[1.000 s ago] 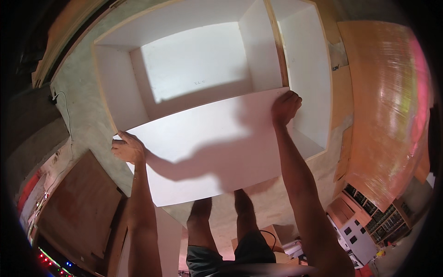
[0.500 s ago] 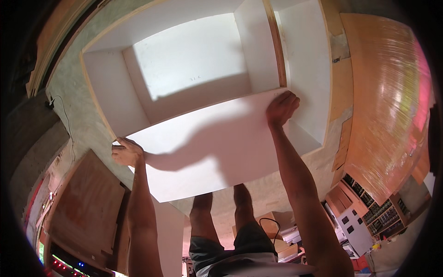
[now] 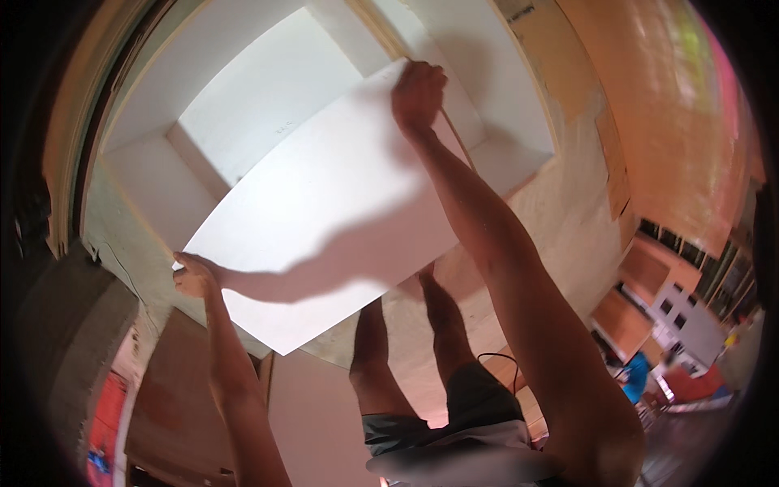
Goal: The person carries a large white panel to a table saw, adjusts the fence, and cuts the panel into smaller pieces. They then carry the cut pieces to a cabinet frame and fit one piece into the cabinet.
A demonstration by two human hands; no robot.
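Note:
A white rectangular panel (image 3: pixel 276 219) is held up in front of me, tilted with its right end higher. My left hand (image 3: pixel 195 276) grips its left corner, thumb toward the top edge. At the upper right corner my right hand (image 3: pixel 419 96) is closed round the edge. Behind the panel lies a large white cabinet carcass (image 3: pixel 154 183) with bare wooden edges. Its wooden-edged divider (image 3: pixel 377 28) meets the area near my right hand. The panel hides part of the carcass interior, and both hands' shadows fall across white surfaces.
Sheets wrapped in clear film (image 3: pixel 649 97) stand at the right. A brown board (image 3: pixel 174 406) leans at the lower left, with a pale panel (image 3: pixel 312 414) beside it. Farther off at the lower right are a white panel with square cutouts (image 3: pixel 686 316) and a blue item (image 3: pixel 635 377).
The panel has tilted more steeply: its right end rose and shifted left with my right hand. My left hand moved slightly left. The whole view has turned and shifted.

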